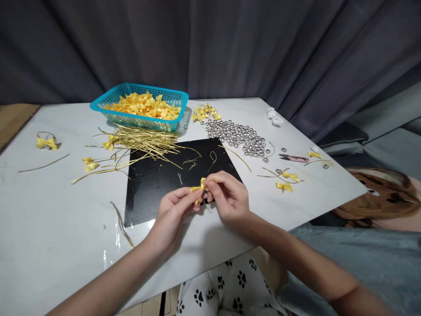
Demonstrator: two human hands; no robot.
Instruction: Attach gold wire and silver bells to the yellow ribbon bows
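Over the near edge of a black mat (154, 184), my two hands meet around a small yellow ribbon bow (202, 184). My left hand (179, 204) is closed, pinching the bow's left side between thumb and fingers. From the other side, my right hand (228, 193) is closed with its fingertips at the bow's right side. A thin strand shows just below the fingers; where it runs between them is hidden. Behind the hands, a looped gold tie (213, 159) and short gold scraps (190, 163) lie on the mat.
A blue basket (98, 105) full of yellow bows stands at the back left, with a pile of gold ties (148, 140) before it. Silver heart-shaped beads (237, 134) lie heaped back right. Pink-handled snips (294, 158) and loose bows (284, 187) lie at right on the white table (82, 228).
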